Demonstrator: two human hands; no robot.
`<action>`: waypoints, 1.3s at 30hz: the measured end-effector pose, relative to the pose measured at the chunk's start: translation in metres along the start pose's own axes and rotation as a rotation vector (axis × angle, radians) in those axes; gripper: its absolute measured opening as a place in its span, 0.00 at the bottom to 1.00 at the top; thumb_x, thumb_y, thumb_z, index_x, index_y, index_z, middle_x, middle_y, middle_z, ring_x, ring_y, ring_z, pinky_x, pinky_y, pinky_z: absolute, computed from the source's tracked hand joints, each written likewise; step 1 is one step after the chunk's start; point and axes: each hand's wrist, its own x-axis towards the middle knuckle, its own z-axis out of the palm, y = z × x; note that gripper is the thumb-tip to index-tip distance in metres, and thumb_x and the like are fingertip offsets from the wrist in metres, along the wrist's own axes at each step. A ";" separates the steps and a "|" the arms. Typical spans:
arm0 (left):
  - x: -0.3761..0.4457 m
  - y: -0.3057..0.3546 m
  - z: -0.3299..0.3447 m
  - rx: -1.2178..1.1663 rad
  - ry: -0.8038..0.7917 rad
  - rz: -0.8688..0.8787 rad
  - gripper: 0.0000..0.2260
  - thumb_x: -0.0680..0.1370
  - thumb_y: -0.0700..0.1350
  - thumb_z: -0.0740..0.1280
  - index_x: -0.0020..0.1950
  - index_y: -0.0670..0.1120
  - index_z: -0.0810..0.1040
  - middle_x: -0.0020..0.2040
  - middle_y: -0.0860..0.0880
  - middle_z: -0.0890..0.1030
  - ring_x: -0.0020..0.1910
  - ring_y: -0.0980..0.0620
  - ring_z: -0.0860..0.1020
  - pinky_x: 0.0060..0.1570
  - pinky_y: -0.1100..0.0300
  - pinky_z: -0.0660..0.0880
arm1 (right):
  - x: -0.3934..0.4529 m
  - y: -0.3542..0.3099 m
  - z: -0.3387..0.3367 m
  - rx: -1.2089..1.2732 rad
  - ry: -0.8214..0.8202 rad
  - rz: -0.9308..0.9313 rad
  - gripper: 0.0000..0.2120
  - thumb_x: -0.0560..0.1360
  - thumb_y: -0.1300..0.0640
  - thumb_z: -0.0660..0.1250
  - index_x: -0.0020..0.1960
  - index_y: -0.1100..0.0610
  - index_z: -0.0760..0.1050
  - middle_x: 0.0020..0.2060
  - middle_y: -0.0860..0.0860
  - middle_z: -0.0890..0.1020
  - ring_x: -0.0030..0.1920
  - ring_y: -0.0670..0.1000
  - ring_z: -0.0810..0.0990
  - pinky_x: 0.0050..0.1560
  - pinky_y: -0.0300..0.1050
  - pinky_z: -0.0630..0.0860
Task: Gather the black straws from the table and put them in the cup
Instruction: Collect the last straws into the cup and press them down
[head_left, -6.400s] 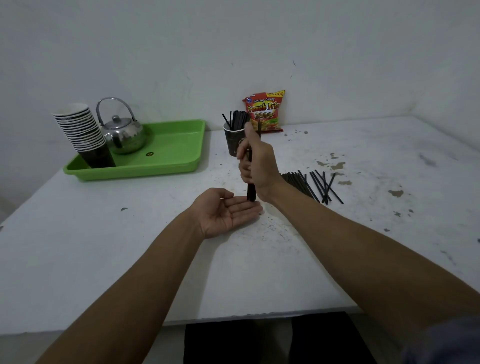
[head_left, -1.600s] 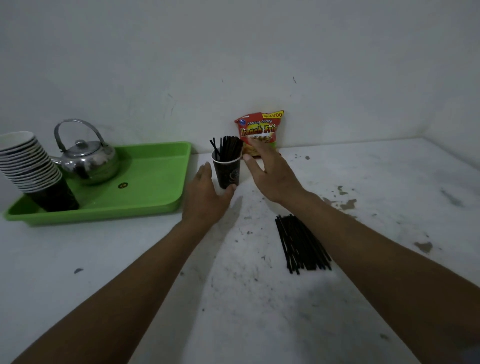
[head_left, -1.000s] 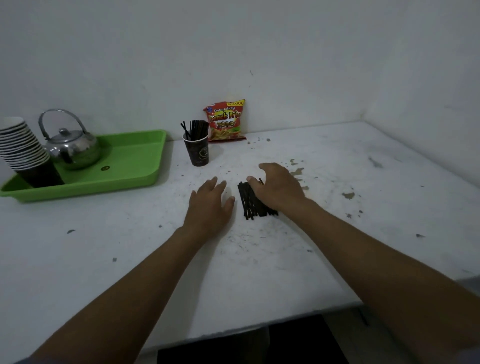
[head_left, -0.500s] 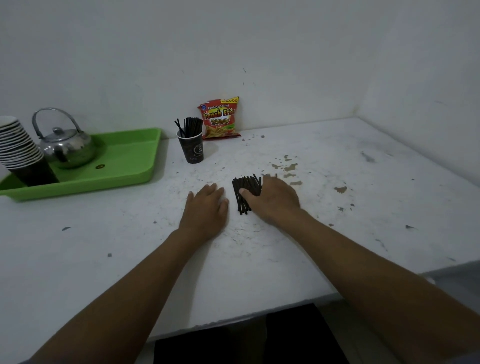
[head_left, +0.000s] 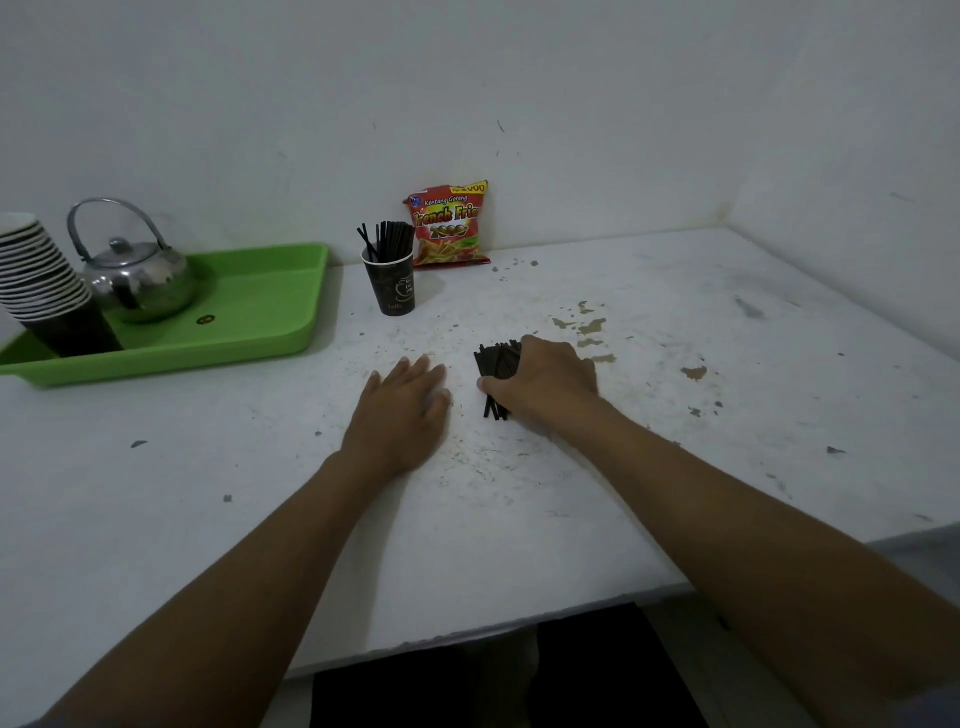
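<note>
Curling over a bundle of black straws, the fingers of the right hand are clamped around the thin, matte sticks, with the thumb pressed against the side of the bundle that faces the left hand. The straws lie flat on the bench, their cut ends fanning out beyond the knuckles and below the thumb. The right forearm runs bare and straight back toward the lower right.

Just beside the bundle, on its left, the left hand rests palm down on the bench, fingers together and extended, holding nothing. Its forearm stretches back toward the lower left.

The bench surface is white, scuffed and speckled, with chipped patches behind the bundle and to its right.

Well behind the bundle and slightly left stands a dark paper cup, upright, with more black straws sticking up from it. Behind the cup, a glossy red snack bag leans on the white wall. Far left of the bundle, a smooth green plastic tray holds a shiny metal kettle and a tilted stack of paper cups.
</note>
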 end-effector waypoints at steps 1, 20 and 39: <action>0.000 0.000 0.000 0.000 -0.002 -0.004 0.25 0.84 0.55 0.50 0.80 0.50 0.63 0.82 0.47 0.61 0.81 0.46 0.55 0.79 0.42 0.50 | 0.001 -0.002 -0.004 0.011 -0.018 0.011 0.26 0.67 0.29 0.69 0.45 0.51 0.70 0.45 0.49 0.78 0.53 0.56 0.78 0.49 0.51 0.76; 0.001 0.003 0.002 0.133 -0.105 -0.027 0.30 0.82 0.64 0.41 0.83 0.55 0.49 0.84 0.50 0.47 0.82 0.47 0.43 0.78 0.39 0.40 | 0.026 -0.034 -0.043 -0.234 -0.316 0.029 0.09 0.69 0.60 0.72 0.45 0.60 0.74 0.42 0.56 0.78 0.38 0.54 0.79 0.31 0.42 0.75; -0.001 0.003 0.001 0.120 -0.096 -0.024 0.31 0.81 0.64 0.43 0.83 0.55 0.51 0.84 0.50 0.49 0.83 0.48 0.45 0.79 0.39 0.43 | 0.029 -0.022 -0.014 -0.312 -0.262 -0.053 0.13 0.80 0.59 0.60 0.63 0.61 0.74 0.39 0.54 0.72 0.44 0.54 0.77 0.41 0.45 0.75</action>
